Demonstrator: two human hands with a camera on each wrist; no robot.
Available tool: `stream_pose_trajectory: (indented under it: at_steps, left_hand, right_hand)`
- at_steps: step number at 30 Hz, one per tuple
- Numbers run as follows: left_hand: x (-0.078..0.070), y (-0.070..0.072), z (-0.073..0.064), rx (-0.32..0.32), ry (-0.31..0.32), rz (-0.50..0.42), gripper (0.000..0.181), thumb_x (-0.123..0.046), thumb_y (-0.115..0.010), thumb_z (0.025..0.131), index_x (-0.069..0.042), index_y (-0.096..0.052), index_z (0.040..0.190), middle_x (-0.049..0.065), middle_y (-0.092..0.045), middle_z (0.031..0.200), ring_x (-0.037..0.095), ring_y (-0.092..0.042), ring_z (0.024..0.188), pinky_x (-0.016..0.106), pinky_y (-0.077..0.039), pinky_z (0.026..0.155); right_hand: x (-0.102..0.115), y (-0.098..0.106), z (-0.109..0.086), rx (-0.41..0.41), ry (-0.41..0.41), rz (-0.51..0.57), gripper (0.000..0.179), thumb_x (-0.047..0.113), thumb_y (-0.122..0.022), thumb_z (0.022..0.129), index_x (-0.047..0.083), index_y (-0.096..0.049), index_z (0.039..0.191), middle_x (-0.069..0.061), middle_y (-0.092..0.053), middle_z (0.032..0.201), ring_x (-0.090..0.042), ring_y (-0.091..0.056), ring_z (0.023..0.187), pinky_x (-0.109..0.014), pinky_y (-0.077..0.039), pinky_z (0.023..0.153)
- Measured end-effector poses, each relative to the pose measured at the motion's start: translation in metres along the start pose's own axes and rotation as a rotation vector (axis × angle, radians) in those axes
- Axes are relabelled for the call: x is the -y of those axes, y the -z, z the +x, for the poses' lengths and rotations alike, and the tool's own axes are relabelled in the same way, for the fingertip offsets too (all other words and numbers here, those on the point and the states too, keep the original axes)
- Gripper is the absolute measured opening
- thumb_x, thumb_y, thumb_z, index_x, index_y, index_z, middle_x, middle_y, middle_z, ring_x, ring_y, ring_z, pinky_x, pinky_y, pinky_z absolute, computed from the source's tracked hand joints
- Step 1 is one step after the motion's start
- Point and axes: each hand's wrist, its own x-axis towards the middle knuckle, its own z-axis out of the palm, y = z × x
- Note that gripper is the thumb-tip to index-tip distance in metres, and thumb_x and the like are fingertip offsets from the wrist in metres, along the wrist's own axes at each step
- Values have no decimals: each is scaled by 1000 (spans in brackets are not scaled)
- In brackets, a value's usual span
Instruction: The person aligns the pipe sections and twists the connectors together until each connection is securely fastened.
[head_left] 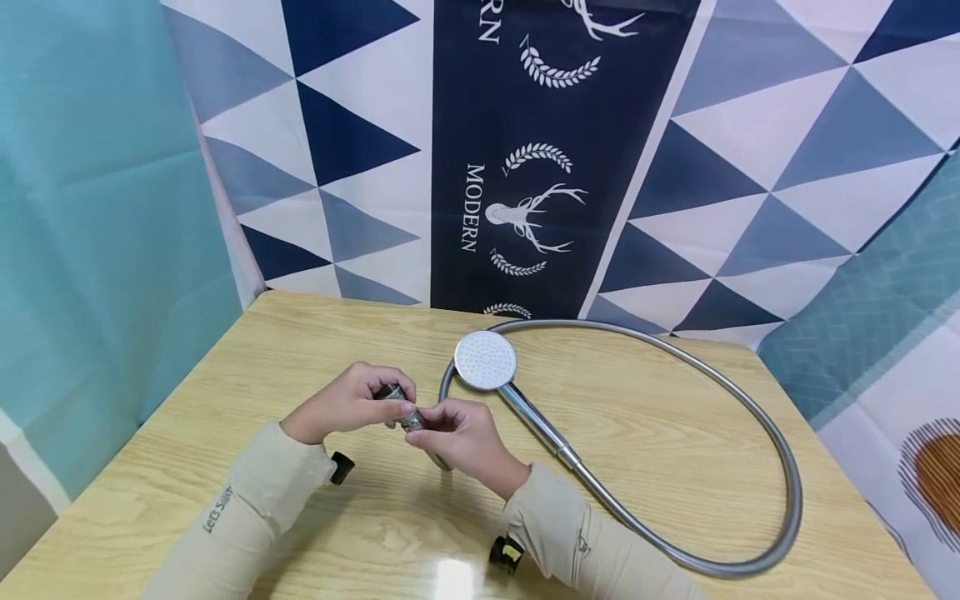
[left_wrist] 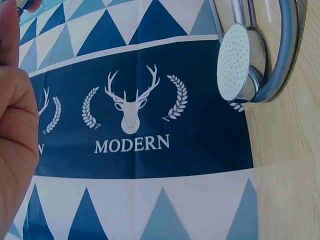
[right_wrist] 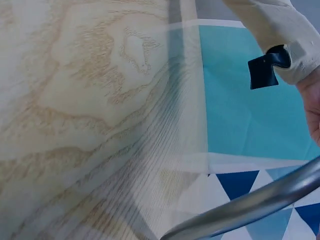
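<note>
In the head view, my left hand [head_left: 356, 404] grips a small chrome fitting [head_left: 411, 419] with a dark upper part, low over the table. Opposite it, my right hand [head_left: 465, 437] pinches the fitting's near end between thumb and fingers. Fingers cover much of the piece, so its exact kind cannot be told. A grey metal shower hose [head_left: 787, 483] loops round from the right and passes behind my right hand, bending out below it. Just beyond the hands lies a round shower head [head_left: 485, 360], its white spray face up, the chrome handle [head_left: 536, 421] joined to the hose.
The wooden table [head_left: 315, 333] carries everything. Behind it hangs a patterned cloth [head_left: 517, 167] with triangles and deer heads, and a teal curtain [head_left: 97, 208] hangs at the left. Black straps [head_left: 341, 468] are on both wrists.
</note>
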Motion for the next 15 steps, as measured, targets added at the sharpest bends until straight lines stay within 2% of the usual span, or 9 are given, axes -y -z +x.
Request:
stream_pose_trajectory:
  at_steps: [4, 8, 13, 15]
  left_hand:
    - [1, 1, 2, -27, 3, 36, 4, 6, -59, 90, 5, -61, 87, 1, -60, 69, 3, -50, 58, 25, -48, 53]
    - [0, 0, 3, -21, 11, 42, 4, 6, -58, 90, 5, -61, 87, 1, -61, 69, 3, -51, 58, 25, -48, 53]
    - [-3, -1, 1, -6, 15, 39, 4, 6, -58, 90, 5, -61, 88, 3, -60, 67, 4, -49, 56, 25, -47, 53]
    - [-4, -1, 1, -9, 17, 44, 4, 5, -58, 90, 5, -61, 88, 3, -60, 68, 5, -48, 55, 25, -47, 53]
  right_hand:
    - [2, -5, -4, -92, 130, -140, 23, -2, -76, 78, -9, -67, 98, -18, -70, 86, -13, -66, 71, -24, -54, 62]
    - [0, -13, -8, -192, 273, -310, 23, -4, -80, 72, -5, -65, 89, -13, -69, 80, -18, -66, 66, -20, -53, 59]
    - [-6, -16, -7, -210, 433, -371, 20, -15, -75, 67, -3, -61, 75, -12, -67, 74, -15, -63, 61, -14, -49, 56]
    - [-7, -14, -6, -191, 448, -364, 19, -16, -74, 67, -3, -62, 74, -12, -66, 73, -15, -63, 60, -13, -49, 56]
